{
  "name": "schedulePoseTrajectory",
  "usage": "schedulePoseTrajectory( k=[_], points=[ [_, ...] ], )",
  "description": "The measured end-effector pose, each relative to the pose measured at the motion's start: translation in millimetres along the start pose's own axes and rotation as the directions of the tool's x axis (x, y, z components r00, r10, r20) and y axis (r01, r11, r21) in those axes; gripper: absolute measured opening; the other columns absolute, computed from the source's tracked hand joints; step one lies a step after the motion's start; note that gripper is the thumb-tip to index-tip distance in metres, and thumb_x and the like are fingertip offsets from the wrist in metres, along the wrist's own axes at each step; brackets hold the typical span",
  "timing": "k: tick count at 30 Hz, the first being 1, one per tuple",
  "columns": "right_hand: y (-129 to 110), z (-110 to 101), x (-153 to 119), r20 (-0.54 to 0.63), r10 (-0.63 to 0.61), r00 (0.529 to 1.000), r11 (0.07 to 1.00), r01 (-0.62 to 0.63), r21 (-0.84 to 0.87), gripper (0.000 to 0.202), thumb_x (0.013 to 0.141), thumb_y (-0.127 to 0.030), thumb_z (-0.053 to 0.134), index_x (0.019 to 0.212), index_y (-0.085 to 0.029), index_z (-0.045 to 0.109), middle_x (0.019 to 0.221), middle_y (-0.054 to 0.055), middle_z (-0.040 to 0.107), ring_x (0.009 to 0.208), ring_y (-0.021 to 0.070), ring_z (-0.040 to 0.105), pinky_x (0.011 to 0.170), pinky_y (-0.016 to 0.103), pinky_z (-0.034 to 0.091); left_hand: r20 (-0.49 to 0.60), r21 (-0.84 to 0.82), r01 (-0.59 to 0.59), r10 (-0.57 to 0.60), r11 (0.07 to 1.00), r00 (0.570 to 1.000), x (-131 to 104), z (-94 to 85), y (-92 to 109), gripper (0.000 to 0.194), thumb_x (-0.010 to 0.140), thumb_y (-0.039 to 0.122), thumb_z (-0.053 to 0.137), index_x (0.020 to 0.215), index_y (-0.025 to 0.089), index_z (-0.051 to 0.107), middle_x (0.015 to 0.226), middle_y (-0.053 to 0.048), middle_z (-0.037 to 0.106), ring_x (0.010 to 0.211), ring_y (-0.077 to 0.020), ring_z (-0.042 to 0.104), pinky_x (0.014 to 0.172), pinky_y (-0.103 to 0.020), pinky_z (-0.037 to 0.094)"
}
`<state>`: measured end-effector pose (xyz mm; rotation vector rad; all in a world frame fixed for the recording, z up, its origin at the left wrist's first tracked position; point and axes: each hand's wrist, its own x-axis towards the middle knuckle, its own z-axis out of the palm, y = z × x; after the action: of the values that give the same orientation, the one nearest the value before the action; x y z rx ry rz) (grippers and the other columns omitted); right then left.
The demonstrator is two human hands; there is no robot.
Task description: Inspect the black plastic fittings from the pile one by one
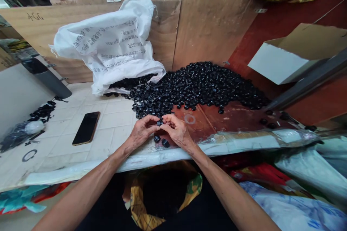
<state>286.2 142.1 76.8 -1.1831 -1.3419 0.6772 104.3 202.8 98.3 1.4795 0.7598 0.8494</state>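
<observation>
Between my two hands, at the front of the bench, is a small black plastic part (159,123). My left hand (144,128) pinches its left side with thumb and fingertips. From the other side my right hand (176,130) grips the same part, also in a pinch. Two loose black parts (165,143) lie on the bench just below my hands. Beyond my fingertips spreads a large heap of similar black parts (206,81). A white woven sack (116,43) lies with its mouth toward the heap, and black parts show at its opening.
A black phone (86,128) lies on the bench at left, near a flat grey ring (29,155) and a grey cylinder (50,79). A white carton (282,61) is at right. Wooden boards (206,25) wall the back. Below the padded edge, a yellow sack (141,202) hangs open.
</observation>
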Motion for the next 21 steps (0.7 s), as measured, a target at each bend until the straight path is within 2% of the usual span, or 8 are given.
schedulePoseTrajectory(
  k=[3, 7, 9, 12, 16, 21],
  points=[
    [0.2, 0.6, 0.4, -0.004, 0.012, 1.000, 1.000, -0.012, 0.012, 0.020, 0.084, -0.034, 0.073, 0.098, -0.020, 0.070, 0.088, 0.004, 0.073, 0.075, 0.0177, 0.071, 0.070, 0.028, 0.058, -0.007, -0.025, -0.003, 0.002, 1.000, 1.000, -0.9, 1.0, 0.3, 0.035, 0.072, 0.029, 0.087, 0.101, 0.017, 0.072, 0.093, -0.001, 0.074, 0.081, -0.0145, 0.067, 0.078, -0.028, 0.054],
    [2.6, 1.0, 0.5, 0.064, 0.135, 0.989, 0.987, -0.140, 0.078, 0.022, 0.086, -0.041, 0.071, 0.095, -0.021, 0.071, 0.081, 0.003, 0.073, 0.069, 0.0187, 0.072, 0.066, 0.029, 0.060, 0.012, -0.053, 0.016, -0.016, 0.998, 1.000, -2.1, 2.9, -0.2, 0.036, 0.073, 0.031, 0.087, 0.102, 0.017, 0.071, 0.091, -0.002, 0.074, 0.080, -0.0159, 0.069, 0.077, -0.029, 0.055],
    [4.0, 0.7, 0.6, 0.070, 0.147, 0.987, 0.986, -0.152, 0.070, 0.021, 0.087, -0.040, 0.072, 0.094, -0.021, 0.072, 0.082, 0.003, 0.074, 0.069, 0.0183, 0.071, 0.066, 0.029, 0.060, 0.005, -0.052, 0.030, -0.030, 0.998, 1.000, -2.3, 3.5, -0.6, 0.037, 0.072, 0.032, 0.088, 0.101, 0.017, 0.071, 0.090, -0.002, 0.074, 0.079, -0.0160, 0.069, 0.076, -0.029, 0.055],
    [5.3, -0.4, 1.5, 0.027, 0.023, 0.999, 1.000, -0.023, 0.005, 0.014, 0.086, -0.034, 0.074, 0.091, -0.021, 0.073, 0.089, 0.005, 0.074, 0.079, 0.0192, 0.070, 0.073, 0.030, 0.059, -0.016, -0.054, 0.046, -0.047, 0.997, 0.999, -1.9, 3.6, -0.9, 0.038, 0.068, 0.032, 0.091, 0.097, 0.016, 0.072, 0.085, -0.001, 0.073, 0.075, -0.0144, 0.066, 0.073, -0.028, 0.054],
    [3.4, -2.6, 3.2, 0.025, -0.158, 0.987, 0.987, 0.159, -0.015, 0.007, 0.086, -0.028, 0.076, 0.088, -0.022, 0.075, 0.097, 0.006, 0.070, 0.091, 0.0207, 0.068, 0.081, 0.033, 0.056, -0.019, -0.077, 0.079, -0.081, 0.994, 0.997, -1.4, 2.6, -0.5, 0.040, 0.066, 0.031, 0.093, 0.095, 0.015, 0.072, 0.079, 0.000, 0.071, 0.070, -0.0125, 0.062, 0.069, -0.027, 0.051],
    [-3.3, -5.0, 3.5, 0.030, -0.166, 0.986, 0.986, 0.165, 0.026, 0.007, 0.089, -0.026, 0.072, 0.091, -0.022, 0.076, 0.098, 0.007, 0.070, 0.089, 0.0203, 0.068, 0.076, 0.032, 0.055, -0.014, -0.110, 0.096, -0.098, 0.989, 0.995, -2.0, 3.1, 3.7, 0.042, 0.064, 0.030, 0.094, 0.097, 0.015, 0.072, 0.078, 0.000, 0.070, 0.069, -0.0120, 0.062, 0.068, -0.026, 0.051]
  ],
)
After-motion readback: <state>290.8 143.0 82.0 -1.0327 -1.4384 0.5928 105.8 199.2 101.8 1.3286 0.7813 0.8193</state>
